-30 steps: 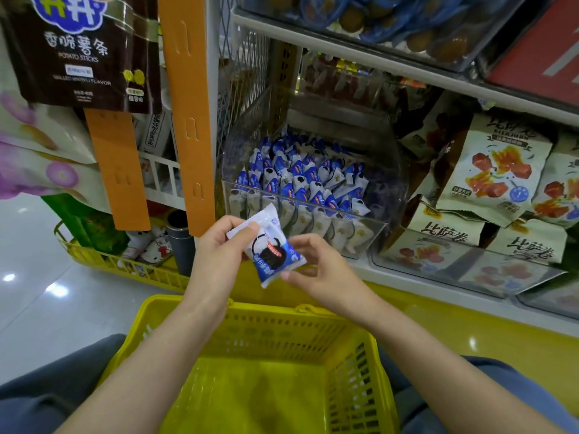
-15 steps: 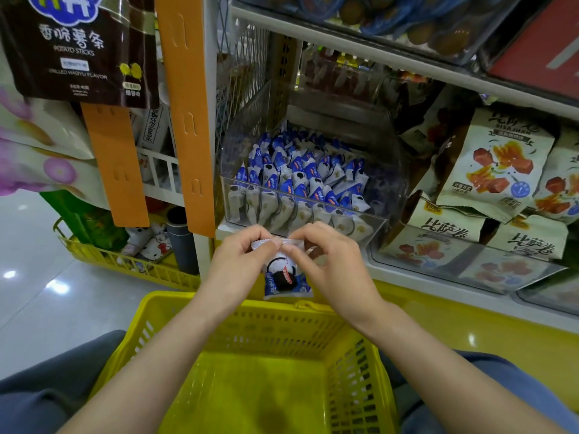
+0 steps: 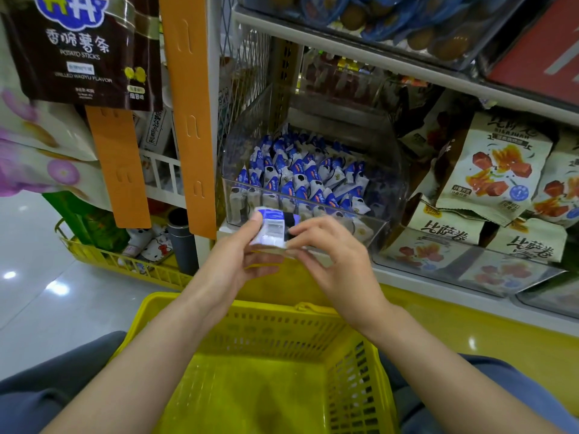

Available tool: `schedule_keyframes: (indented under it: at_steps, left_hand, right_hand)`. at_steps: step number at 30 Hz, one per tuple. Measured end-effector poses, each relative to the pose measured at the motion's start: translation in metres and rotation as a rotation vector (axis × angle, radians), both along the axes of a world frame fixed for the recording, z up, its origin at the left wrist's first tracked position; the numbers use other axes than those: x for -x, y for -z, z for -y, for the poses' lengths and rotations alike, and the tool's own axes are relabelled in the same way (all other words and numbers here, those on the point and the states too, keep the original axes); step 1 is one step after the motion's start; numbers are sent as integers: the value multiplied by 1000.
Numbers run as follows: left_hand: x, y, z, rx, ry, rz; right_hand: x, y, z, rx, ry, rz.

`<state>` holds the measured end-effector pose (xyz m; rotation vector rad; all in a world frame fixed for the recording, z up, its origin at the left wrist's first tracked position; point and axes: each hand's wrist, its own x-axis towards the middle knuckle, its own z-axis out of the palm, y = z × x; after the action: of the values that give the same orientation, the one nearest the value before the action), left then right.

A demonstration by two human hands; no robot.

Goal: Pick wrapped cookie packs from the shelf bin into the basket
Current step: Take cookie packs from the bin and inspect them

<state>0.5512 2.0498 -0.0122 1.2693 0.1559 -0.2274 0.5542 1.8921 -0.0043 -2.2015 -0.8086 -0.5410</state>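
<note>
A blue-and-white wrapped cookie pack (image 3: 272, 227) is held between both hands in front of the shelf, its back with a barcode facing me. My left hand (image 3: 238, 261) pinches its left end with thumb and fingers. My right hand (image 3: 332, 255) pinches its right edge. Behind them a clear shelf bin (image 3: 380, 225) holds several more blue-and-white packs (image 3: 300, 180). A yellow plastic basket (image 3: 219, 311) sits on my lap below the hands, and nothing shows inside it.
Beige snack bags (image 3: 495, 170) fill the bins to the right. An orange hanging strip (image 3: 188, 120) and a dark potato-stick bag (image 3: 81, 48) hang at left. A yellow wire rack (image 3: 131, 264) stands on the floor at left. Another shelf runs overhead.
Both hands have turned the pack over and lifted it slightly: its printed front faced me before, and now the barcode side shows. The view has dipped a little.
</note>
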Motion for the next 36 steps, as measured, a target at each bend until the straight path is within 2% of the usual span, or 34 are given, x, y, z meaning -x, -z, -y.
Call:
schedule_keyframes:
  at_steps: [2,4,8,11,13,17,27,36]
  left_hand:
    - [0,-2,-1,-25,-53,61]
    - [0,-1,-1,-76,-122,98]
    - [1,0,1,-146,-153,130]
    - [2,-1,5,-177,-80,135]
    - [3,0,7,-237,-86,213]
    - [7,2,8,-475,-157,375]
    - [6,2,4,-635,-59,461]
    - [10,9,-1,-947,-154,586]
  right_hand:
    - [0,3,0,132,-35,39]
    - [2,4,-3,163,-26,-37]
    - [2,1,-10,-204,113,-523]
    - [0,-2,-10,-421,-5,-880]
    - [1,-2,-10,-529,-70,-1017]
    - [0,-2,-12,-656,-14,-1052]
    - [-1,2,-12,-763,-52,-1047]
    - [1,7,-14,-503,-104,-936]
